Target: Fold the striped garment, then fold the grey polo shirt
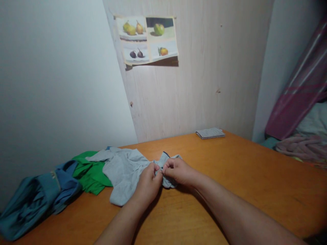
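A light grey garment point(124, 167) lies rumpled on the orange-brown wooden table point(184, 217). Its right end, with a dark-edged part that looks like a collar, is bunched up under my fingers. My left hand point(150, 180) pinches the cloth from the left. Close beside it, my right hand point(177, 170) pinches the same spot between thumb and forefinger. A small dark detail shows between the fingertips, too small to name. The rest of the garment spreads out to the left, partly over a green garment point(93, 172).
Blue-teal clothing point(38, 197) is heaped at the table's left edge. A checked, flat folded item point(211, 133) lies at the back right. Behind stands a wall with a fruit picture sheet point(148, 41). Pink plastic point(293, 81) and bedding point(304, 146) are at the far right.
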Demonstrator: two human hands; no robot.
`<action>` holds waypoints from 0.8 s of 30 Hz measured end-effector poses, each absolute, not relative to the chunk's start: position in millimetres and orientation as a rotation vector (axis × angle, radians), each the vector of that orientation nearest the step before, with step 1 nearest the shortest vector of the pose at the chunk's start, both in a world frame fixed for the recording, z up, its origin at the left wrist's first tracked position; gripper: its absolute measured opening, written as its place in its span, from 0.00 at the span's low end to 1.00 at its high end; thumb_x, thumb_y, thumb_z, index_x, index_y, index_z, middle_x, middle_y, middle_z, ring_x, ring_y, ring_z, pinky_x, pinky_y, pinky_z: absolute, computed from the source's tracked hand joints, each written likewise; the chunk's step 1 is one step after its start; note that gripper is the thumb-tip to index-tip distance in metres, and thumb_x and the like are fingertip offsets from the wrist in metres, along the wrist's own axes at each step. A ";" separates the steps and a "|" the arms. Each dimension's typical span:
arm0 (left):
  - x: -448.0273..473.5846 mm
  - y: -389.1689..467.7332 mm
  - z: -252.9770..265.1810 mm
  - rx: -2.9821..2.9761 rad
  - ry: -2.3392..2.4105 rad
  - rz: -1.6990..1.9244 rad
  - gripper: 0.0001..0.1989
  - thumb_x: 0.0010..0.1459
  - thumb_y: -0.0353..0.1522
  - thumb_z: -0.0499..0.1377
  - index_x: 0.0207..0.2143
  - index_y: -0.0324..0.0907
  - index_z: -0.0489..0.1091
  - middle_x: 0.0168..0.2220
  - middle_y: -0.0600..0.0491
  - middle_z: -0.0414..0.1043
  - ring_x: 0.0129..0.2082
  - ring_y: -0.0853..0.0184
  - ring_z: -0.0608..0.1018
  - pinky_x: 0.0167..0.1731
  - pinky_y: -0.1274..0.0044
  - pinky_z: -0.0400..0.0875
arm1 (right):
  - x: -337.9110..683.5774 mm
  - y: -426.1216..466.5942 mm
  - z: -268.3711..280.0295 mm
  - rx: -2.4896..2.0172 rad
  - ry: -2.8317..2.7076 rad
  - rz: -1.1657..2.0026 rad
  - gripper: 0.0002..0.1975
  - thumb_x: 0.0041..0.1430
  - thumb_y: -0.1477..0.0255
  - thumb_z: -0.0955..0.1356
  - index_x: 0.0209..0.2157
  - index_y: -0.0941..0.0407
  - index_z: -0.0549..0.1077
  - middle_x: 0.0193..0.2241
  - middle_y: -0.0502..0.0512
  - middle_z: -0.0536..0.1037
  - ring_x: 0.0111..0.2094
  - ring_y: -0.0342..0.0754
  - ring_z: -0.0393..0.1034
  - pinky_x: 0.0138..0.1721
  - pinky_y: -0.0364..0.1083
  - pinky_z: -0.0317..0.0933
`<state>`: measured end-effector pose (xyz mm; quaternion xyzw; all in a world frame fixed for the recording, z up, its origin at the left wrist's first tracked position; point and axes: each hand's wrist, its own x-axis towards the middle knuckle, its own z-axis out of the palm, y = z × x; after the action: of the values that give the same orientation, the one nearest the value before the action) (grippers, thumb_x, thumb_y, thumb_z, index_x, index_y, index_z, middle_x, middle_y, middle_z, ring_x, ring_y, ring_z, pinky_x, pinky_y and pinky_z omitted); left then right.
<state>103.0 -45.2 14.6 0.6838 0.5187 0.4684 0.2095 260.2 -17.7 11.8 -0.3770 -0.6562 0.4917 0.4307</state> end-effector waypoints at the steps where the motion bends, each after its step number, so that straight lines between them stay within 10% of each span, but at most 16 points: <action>1: 103.1 -45.4 14.8 1.892 1.428 1.307 0.06 0.53 0.32 0.59 0.25 0.43 0.66 0.22 0.58 0.65 0.24 0.68 0.65 0.27 0.79 0.54 | 260.0 -17.8 12.1 -0.932 -1.634 1.229 0.03 0.46 0.72 0.69 0.24 0.56 0.69 0.16 0.44 0.65 0.19 0.39 0.56 0.20 0.39 0.48; 24: 106.0 -50.5 19.1 1.629 1.189 1.282 0.11 0.55 0.41 0.63 0.31 0.43 0.69 0.26 0.57 0.68 0.23 0.71 0.66 0.25 0.80 0.58 | 255.9 -15.8 18.4 -0.902 -1.374 1.296 0.04 0.47 0.71 0.69 0.24 0.55 0.69 0.17 0.45 0.69 0.18 0.41 0.60 0.20 0.40 0.53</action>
<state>106.0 -50.5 19.1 0.6341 0.4627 0.4991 0.3669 255.9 -15.8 18.4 -0.3730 -0.5684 0.5360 0.5005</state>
